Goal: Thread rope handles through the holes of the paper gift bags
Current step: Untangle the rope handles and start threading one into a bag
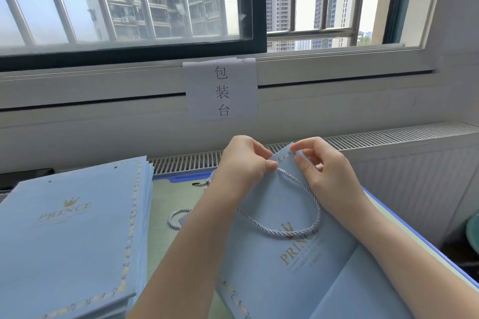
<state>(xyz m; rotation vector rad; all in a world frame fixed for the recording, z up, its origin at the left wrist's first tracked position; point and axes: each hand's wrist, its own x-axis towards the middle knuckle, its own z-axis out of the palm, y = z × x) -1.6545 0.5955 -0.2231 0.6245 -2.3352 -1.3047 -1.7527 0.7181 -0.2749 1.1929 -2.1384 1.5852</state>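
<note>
A flat light-blue paper gift bag (290,267) with gold PRINCE lettering lies tilted on the table in front of me. A pale twisted rope handle (305,230) loops across its face. My left hand (243,163) pinches the rope at the bag's top edge, thumb against the paper. My right hand (321,166) pinches the top corner of the bag with thumb and forefinger. More of the pale rope (174,220) loops out to the left of my left forearm.
A stack of flat blue gift bags (70,235) sits at the left. The green table top (160,210) has a blue rim. A radiator grille (388,137) and a paper sign (221,89) under the window stand behind.
</note>
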